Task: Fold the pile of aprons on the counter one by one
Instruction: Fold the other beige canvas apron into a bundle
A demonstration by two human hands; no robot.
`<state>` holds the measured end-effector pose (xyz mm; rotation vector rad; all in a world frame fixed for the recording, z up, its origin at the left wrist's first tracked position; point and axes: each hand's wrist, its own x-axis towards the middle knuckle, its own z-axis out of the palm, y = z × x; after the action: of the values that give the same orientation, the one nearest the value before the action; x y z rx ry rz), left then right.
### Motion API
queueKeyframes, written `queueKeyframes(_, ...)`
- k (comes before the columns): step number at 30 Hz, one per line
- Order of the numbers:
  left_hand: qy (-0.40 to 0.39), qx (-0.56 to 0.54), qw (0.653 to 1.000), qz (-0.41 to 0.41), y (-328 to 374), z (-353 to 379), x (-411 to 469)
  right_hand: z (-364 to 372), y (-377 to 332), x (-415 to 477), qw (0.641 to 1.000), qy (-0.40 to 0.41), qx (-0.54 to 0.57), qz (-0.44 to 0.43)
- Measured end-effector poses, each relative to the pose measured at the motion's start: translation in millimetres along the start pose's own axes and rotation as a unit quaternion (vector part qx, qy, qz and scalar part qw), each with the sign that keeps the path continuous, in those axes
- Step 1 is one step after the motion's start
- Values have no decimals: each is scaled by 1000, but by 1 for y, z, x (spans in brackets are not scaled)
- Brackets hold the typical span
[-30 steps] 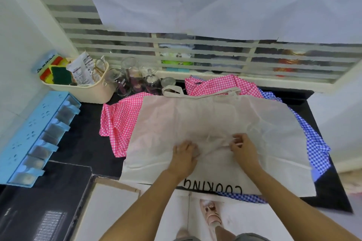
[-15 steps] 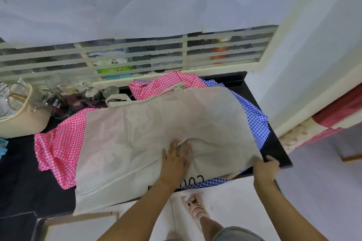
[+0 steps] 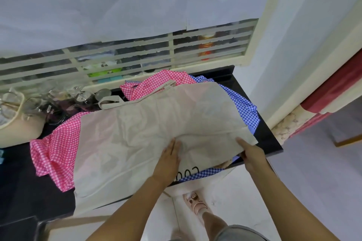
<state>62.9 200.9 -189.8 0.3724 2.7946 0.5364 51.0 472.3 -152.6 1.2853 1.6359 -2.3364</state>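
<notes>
Beige apron [image 3: 147, 139] lies spread on the counter [image 3: 268, 143], over the pink gingham apron [image 3: 56, 152] and blue gingham apron [image 3: 242, 105]. Left hand [image 3: 168, 160] lies flat, grip apart, pinning the middle. Right hand [image 3: 252, 154], grip clamped on the right edge. Keep the pin firm and carry that edge across to the left, edges aligned.

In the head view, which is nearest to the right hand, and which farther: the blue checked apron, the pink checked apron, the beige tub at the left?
From the right hand, which grips the beige apron corner:
1. Blue checked apron, just beside and below it, at the counter's right end.
2. Pink checked apron, showing behind and left of the beige one.
3. Beige tub, far left edge.
</notes>
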Motion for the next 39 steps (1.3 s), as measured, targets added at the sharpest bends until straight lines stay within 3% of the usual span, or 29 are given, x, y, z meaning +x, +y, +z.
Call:
queueKeyframes(3, -49, -81, 996, 3, 0, -9, 2, 21, -16, -18, 998, -16, -19, -55)
queueKeyframes(5, -56, -256, 964, -51, 5, -24, 2, 43, -28, -38, 993, -67, -37, -86)
queueKeyframes(6, -42, -384, 917, -99, 7, -37, 1, 58, -33, -50, 986, -96, -69, -121)
queueKeyframes(8, 32, -593, 788, -162, 6, -63, 0, 86, -43, -78, 955, -145, -157, -205)
queueKeyframes(10, 94, -720, 662, -189, -8, -88, -4, 115, -49, -105, 923, -198, -189, -269)
queueKeyframes(11, 102, -753, 620, -196, -18, -102, -8, 130, -48, -117, 906, -239, -202, -285)
queueKeyframes(12, 102, -776, 589, -202, -28, -117, -15, 147, -44, -130, 881, -285, -231, -300)
queueKeyframes(15, 98, -804, 552, -200, -58, -155, -42, 192, -14, -161, 770, -398, -355, -351)
queueKeyframes(17, 118, -791, 567, -198, -79, -171, -64, 215, 18, -173, 682, -455, -427, -381)
queueKeyframes(20, 144, -716, 632, -260, -105, -184, -86, 240, 69, -183, 534, -514, -538, -401)
queueKeyframes(23, 180, -595, 683, -384, -132, -170, -90, 258, 104, -186, 459, -523, -580, -423)
queueKeyframes(27, 250, -471, 724, -437, -151, -149, -97, 240, 131, -176, 356, -467, -636, -500)
queueKeyframes(29, 286, -423, 730, -454, -158, -141, -104, 213, 138, -163, 332, -438, -648, -528)
queueKeyframes(31, 296, -385, 743, -461, -164, -131, -114, 190, 140, -147, 338, -436, -669, -498)
queueKeyframes(35, 241, -314, 788, -472, -178, -103, -132, 161, 129, -106, 315, -423, -719, -452)
queueKeyframes(39, 257, -252, 815, -454, -183, -98, -130, 143, 124, -80, 216, -397, -772, -447)
